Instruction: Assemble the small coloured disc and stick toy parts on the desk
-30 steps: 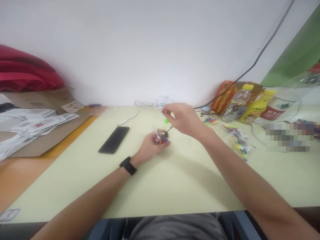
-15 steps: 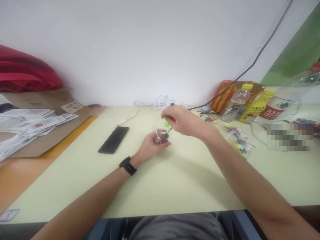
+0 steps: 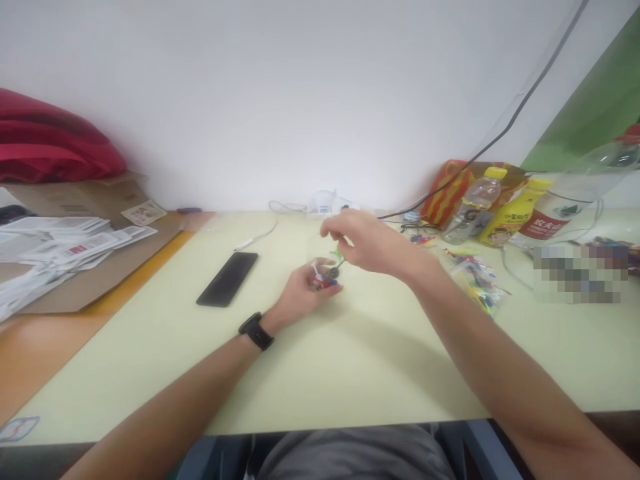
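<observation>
My left hand (image 3: 305, 288), with a black watch at the wrist, is closed around a small plastic toy (image 3: 320, 283) at the middle of the table. Red, blue and white parts of the toy show, with a dark round part on top; the fingers cover the rest. Just above it, to the right, my right hand (image 3: 354, 239) is bent downward with its fingers closed. From it a thin dark shaft, like a screwdriver's (image 3: 342, 262), slants down to the toy. Its handle is hidden in the fingers. A bright green piece (image 3: 337, 254) shows beside the shaft.
A black phone (image 3: 227, 279) lies left of my hands. Cardboard with papers (image 3: 75, 240) is farther left. On the right are a bag of colourful plastic parts (image 3: 475, 283), bottles (image 3: 507, 213) and a red-yellow bag (image 3: 445, 193). A white cable (image 3: 263, 233) lies behind.
My right hand has turned slightly and shifted a little. Less of the green piece shows now. My left hand keeps its hold on the toy in nearly the same place.
</observation>
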`<action>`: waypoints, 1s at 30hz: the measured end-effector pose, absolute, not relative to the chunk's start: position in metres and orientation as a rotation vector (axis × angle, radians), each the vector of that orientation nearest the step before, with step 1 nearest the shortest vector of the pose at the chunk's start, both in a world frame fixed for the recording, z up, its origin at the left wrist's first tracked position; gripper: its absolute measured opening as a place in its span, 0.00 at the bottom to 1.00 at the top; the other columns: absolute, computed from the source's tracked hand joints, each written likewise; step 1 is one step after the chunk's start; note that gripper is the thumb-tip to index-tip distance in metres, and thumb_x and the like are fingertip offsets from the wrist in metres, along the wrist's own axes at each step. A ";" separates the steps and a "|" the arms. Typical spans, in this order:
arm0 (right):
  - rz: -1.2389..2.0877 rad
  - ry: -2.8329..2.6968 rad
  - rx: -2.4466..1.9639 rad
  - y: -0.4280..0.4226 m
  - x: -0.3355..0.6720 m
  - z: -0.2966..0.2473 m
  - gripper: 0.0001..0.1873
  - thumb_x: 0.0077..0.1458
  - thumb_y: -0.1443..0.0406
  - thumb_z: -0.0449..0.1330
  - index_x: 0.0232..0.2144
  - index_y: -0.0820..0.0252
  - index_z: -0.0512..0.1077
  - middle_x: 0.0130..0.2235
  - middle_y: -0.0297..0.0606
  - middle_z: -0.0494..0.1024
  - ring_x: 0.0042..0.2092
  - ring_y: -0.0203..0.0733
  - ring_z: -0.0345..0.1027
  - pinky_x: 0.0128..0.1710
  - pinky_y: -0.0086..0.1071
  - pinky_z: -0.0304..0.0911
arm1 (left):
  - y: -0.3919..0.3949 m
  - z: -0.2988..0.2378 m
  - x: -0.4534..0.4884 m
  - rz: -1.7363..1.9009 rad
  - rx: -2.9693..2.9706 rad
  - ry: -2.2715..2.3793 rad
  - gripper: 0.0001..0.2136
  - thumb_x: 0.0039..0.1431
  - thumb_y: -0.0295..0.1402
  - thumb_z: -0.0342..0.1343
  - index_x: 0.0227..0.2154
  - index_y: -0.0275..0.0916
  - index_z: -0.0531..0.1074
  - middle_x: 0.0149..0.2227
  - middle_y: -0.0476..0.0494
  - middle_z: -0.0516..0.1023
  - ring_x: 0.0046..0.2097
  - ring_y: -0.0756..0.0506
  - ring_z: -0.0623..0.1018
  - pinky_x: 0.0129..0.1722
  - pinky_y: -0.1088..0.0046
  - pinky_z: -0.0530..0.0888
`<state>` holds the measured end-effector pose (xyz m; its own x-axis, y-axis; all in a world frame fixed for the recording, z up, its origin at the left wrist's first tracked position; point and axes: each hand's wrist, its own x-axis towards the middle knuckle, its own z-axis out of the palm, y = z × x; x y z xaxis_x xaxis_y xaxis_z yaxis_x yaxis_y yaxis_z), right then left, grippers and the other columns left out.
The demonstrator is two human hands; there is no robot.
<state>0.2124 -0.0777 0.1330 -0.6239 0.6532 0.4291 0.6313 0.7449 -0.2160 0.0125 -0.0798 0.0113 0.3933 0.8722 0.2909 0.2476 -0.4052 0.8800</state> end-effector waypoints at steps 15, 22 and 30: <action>-0.058 -2.178 -0.785 -0.083 0.224 0.155 0.09 0.64 0.71 0.55 0.42 0.56 0.74 0.46 0.42 0.78 0.49 0.49 0.68 0.51 0.42 0.62 | -0.083 0.020 0.015 1.070 1.585 0.832 0.28 0.52 0.40 0.73 0.53 0.37 0.73 0.47 0.37 0.83 0.46 0.40 0.83 0.50 0.60 0.79; 0.239 -2.044 -0.872 -0.092 0.242 0.132 0.13 0.67 0.59 0.58 0.51 0.55 0.72 0.45 0.41 0.79 0.45 0.45 0.72 0.43 0.36 0.66 | -0.086 0.022 0.010 0.934 1.572 0.851 0.27 0.54 0.43 0.71 0.54 0.40 0.73 0.51 0.34 0.82 0.38 0.42 0.85 0.37 0.65 0.82; 0.855 -1.888 -0.945 -0.113 0.253 0.057 0.16 0.62 0.55 0.64 0.48 0.55 0.74 0.39 0.39 0.80 0.38 0.42 0.74 0.40 0.37 0.71 | -0.106 0.034 0.023 0.812 1.713 0.722 0.20 0.57 0.42 0.69 0.48 0.39 0.76 0.45 0.38 0.83 0.39 0.42 0.83 0.38 0.66 0.81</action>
